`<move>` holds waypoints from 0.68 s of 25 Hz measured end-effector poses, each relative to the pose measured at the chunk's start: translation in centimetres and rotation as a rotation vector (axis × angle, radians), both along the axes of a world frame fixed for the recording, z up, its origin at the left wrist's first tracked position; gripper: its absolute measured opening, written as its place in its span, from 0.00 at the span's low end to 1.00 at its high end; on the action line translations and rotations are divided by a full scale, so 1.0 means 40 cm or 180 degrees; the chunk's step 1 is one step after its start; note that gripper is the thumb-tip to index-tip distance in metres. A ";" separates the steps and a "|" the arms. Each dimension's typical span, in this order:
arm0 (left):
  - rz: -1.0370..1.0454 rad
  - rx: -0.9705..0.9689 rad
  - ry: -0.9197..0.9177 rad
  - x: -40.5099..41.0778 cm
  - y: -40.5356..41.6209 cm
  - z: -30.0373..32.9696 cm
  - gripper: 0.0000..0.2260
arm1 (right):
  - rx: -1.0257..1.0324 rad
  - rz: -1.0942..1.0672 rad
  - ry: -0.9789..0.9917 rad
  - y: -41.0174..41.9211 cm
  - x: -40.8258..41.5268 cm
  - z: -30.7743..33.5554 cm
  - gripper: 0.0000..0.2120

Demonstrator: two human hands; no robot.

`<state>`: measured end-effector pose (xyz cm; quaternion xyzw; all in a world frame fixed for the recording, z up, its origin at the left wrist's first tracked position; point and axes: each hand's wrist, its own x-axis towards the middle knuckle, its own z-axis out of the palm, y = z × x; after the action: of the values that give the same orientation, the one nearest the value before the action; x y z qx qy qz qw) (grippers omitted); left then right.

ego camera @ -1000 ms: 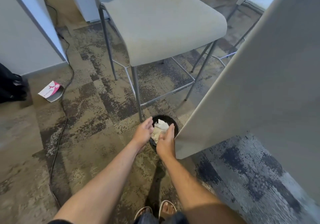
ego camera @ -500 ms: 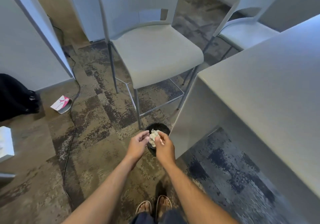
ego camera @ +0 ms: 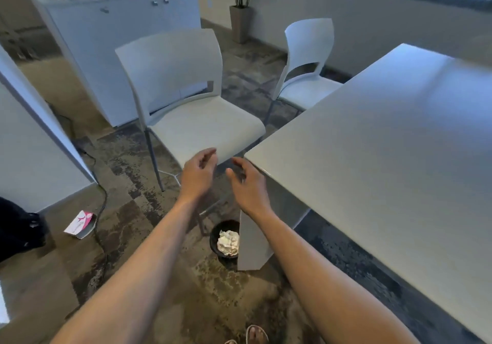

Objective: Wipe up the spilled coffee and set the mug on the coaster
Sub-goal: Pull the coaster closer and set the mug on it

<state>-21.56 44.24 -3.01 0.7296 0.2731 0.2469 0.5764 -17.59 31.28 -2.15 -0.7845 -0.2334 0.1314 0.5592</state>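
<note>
Both my left hand (ego camera: 198, 174) and right hand (ego camera: 249, 186) hang open, each grip empty, above the round black bin (ego camera: 216, 233) on mottled carpet, holding the crumpled white tissue (ego camera: 228, 243) beside the smooth white surface (ego camera: 386, 141).

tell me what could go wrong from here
The table corner sits right beside the right hand, so rising carelessly could mean a knock. The cable trails across the floor near the pink-and-white packet, a possible trip. No mug or coaster shows, so that step looks undone.
</note>
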 end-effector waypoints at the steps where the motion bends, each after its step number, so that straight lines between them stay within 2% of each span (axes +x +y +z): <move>1: -0.0067 0.0089 -0.0092 0.017 -0.014 0.037 0.14 | 0.0091 -0.0044 -0.0096 -0.017 0.009 0.033 0.19; 6: -0.0623 0.0620 -0.0257 0.122 -0.132 0.160 0.16 | 0.0237 -0.0633 -0.0545 -0.166 0.097 0.143 0.19; 12: -0.1258 0.1173 -0.0072 0.258 -0.362 0.199 0.17 | -0.0352 -0.1694 -0.0960 -0.455 0.199 0.155 0.21; 17: -0.1833 0.1300 -0.0026 0.361 -0.593 0.212 0.17 | -0.0538 -0.2274 -0.0899 -0.733 0.249 0.157 0.21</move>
<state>-7.11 20.52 5.49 0.8759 -0.0012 0.1266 0.4656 -7.62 1.97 4.14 -0.8700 -0.0087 -0.1621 0.4656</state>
